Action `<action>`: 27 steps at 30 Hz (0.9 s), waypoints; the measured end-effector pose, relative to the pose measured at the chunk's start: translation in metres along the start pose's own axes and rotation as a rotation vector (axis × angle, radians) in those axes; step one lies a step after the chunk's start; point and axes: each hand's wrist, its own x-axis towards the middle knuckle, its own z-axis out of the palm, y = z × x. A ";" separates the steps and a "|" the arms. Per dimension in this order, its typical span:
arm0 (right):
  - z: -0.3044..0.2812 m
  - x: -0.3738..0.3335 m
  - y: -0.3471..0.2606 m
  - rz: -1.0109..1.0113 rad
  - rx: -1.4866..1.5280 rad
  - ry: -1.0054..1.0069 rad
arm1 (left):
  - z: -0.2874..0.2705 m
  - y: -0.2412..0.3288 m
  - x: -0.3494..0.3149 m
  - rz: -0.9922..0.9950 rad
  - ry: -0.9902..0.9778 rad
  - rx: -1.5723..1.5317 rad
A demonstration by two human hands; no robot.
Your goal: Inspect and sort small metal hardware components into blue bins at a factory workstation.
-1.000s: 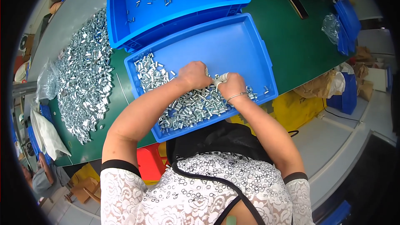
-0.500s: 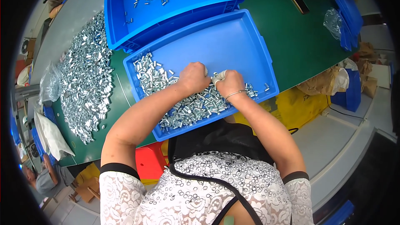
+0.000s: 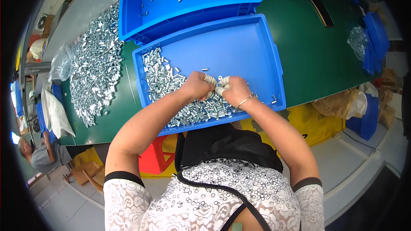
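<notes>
Small metal tubes [image 3: 159, 77] lay heaped along the left and near sides of the blue tray [image 3: 227, 42] on the green table [image 3: 299, 60]. My left hand [image 3: 198, 86] and right hand [image 3: 235, 91] were close together above them, fingers curled; I couldn't tell whether either gripped one.

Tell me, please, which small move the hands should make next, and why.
Perhaps the left hand and right hand should part slightly: their white-covered fingers crowd together over the small metal cylinders in the shallow blue tray, and whether they grip any is unclear.
</notes>
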 end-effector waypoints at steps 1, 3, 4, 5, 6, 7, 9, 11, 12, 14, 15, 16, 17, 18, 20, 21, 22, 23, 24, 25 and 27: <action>0.002 -0.005 0.000 -0.010 -0.002 -0.011 | -0.001 -0.004 -0.007 0.019 -0.021 -0.031; 0.010 -0.021 0.004 -0.065 0.181 0.044 | -0.002 -0.012 -0.026 0.032 -0.034 -0.069; 0.015 -0.030 0.005 -0.087 0.274 0.071 | -0.004 -0.015 -0.038 0.110 -0.035 -0.085; 0.018 -0.038 0.005 -0.087 0.274 0.060 | -0.004 -0.018 -0.051 0.187 -0.035 -0.100; 0.017 -0.048 -0.002 -0.183 0.256 0.068 | -0.003 -0.024 -0.064 0.179 -0.022 -0.111; 0.014 -0.058 -0.010 -0.278 0.240 0.075 | -0.001 -0.030 -0.078 0.219 0.012 -0.183; 0.009 -0.075 -0.020 -0.377 0.225 0.062 | 0.007 -0.041 -0.101 0.250 0.061 -0.267; 0.002 -0.088 -0.028 -0.466 0.196 0.032 | 0.017 -0.050 -0.120 0.408 0.164 -0.204; 0.002 -0.093 -0.030 -0.512 0.182 0.019 | 0.021 -0.055 -0.127 0.487 0.216 -0.168; 0.005 -0.101 -0.030 -0.541 0.205 0.001 | 0.029 -0.063 -0.138 0.511 0.252 -0.201; 0.006 -0.105 -0.030 -0.565 0.225 -0.002 | 0.033 -0.067 -0.142 0.544 0.277 -0.227; 0.008 -0.109 -0.029 -0.591 0.244 -0.004 | 0.037 -0.072 -0.145 0.579 0.302 -0.253; 0.009 -0.112 -0.028 -0.595 0.240 -0.009 | 0.042 -0.077 -0.147 0.581 0.306 -0.258; 0.010 -0.115 -0.027 -0.582 0.251 -0.035 | 0.048 -0.083 -0.148 0.611 0.322 -0.288; 0.013 -0.119 -0.026 -0.553 0.268 -0.084 | 0.054 -0.092 -0.147 0.672 0.347 -0.348; 0.013 -0.118 -0.028 -0.552 0.261 -0.086 | 0.052 -0.092 -0.148 0.675 0.346 -0.356; 0.014 -0.117 -0.031 -0.508 0.270 -0.108 | 0.049 -0.091 -0.150 0.605 0.290 -0.430; 0.016 -0.115 -0.034 -0.461 0.278 -0.130 | 0.045 -0.090 -0.150 0.533 0.232 -0.503; 0.017 -0.112 -0.037 -0.413 0.287 -0.152 | 0.040 -0.090 -0.149 0.459 0.172 -0.576; 0.020 -0.108 -0.040 -0.404 0.279 -0.154 | 0.034 -0.091 -0.146 0.456 0.165 -0.585; 0.032 -0.101 -0.046 -0.112 0.519 -0.246 | 0.021 -0.096 -0.140 0.422 0.123 -0.647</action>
